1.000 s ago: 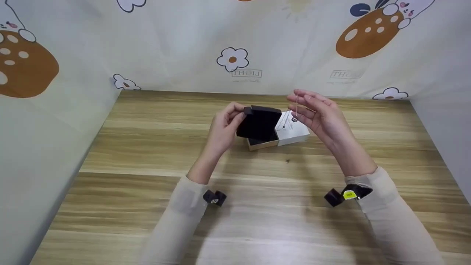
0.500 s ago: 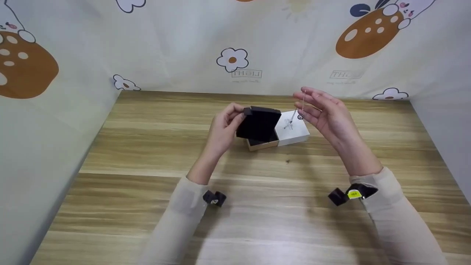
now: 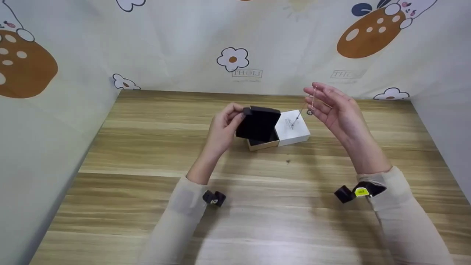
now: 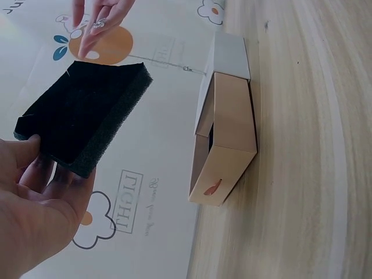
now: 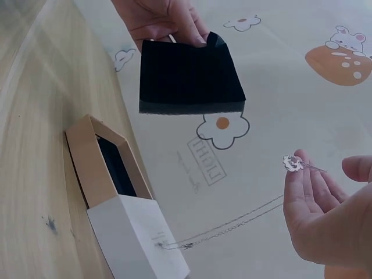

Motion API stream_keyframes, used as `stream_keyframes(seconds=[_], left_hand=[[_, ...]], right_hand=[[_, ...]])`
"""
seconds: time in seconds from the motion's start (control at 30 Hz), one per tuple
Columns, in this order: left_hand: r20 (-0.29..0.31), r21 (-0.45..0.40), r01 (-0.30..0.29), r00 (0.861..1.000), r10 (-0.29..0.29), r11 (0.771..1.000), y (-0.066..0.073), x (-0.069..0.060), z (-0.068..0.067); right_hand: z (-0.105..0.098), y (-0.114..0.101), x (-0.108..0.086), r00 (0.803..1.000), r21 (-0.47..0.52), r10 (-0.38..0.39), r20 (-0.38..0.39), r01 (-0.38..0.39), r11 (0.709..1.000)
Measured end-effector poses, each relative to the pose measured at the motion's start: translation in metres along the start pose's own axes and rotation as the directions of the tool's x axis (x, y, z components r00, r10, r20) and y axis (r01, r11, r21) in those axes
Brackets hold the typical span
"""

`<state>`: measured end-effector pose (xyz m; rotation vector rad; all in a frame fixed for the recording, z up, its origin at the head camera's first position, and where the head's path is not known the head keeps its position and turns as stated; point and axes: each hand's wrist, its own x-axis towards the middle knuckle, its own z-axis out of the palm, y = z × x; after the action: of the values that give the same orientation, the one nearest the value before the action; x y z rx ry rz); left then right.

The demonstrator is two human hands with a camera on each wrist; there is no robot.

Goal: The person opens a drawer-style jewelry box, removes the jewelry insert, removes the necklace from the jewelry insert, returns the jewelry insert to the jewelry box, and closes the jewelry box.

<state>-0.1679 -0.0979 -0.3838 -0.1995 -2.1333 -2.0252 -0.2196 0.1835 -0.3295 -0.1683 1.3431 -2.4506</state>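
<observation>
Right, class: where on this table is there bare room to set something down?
Bare wood tabletop lies between the left hand and the left wall, and between the two wrist cameras. Crowded: around the drawer box, black foam insert held above, necklace chain reaching its white cover.

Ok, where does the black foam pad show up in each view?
Head: the black foam pad sits just right of center, held by the left hand.
Left wrist: left of center, mostly in the upper half.
Right wrist: top middle.
Shared landmark: the white-and-tan box, in all three views.
</observation>
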Motion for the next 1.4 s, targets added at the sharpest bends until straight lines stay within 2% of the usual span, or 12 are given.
stream_keyframes(seconds=[0.67, 1.07, 1.27, 1.4], left_hand=[[-0.004, -0.008, 0.011, 1.0, -0.011, 1.0, 0.0, 0.0, -0.001], [-0.013, -0.001, 0.002, 1.0, -0.002, 1.0, -0.001, -0.001, -0.002], [-0.018, 0.003, -0.014, 1.0, 0.014, 1.0, -0.003, 0.0, -0.002], [-0.016, 0.001, -0.004, 1.0, 0.004, 1.0, -0.002, -0.001, -0.003]], right_hand=[[-0.016, -0.016, -0.004, 0.999, 0.035, -0.031, -0.029, 0.032, 0.999], [-0.032, -0.024, -0.004, 0.999, 0.115, -0.019, -0.04, 0.023, 0.993], [-0.043, -0.029, -0.004, 0.999, 0.186, -0.008, -0.05, 0.017, 0.982], [-0.05, -0.032, -0.005, 0.998, 0.23, -0.006, -0.068, 0.021, 0.973]])
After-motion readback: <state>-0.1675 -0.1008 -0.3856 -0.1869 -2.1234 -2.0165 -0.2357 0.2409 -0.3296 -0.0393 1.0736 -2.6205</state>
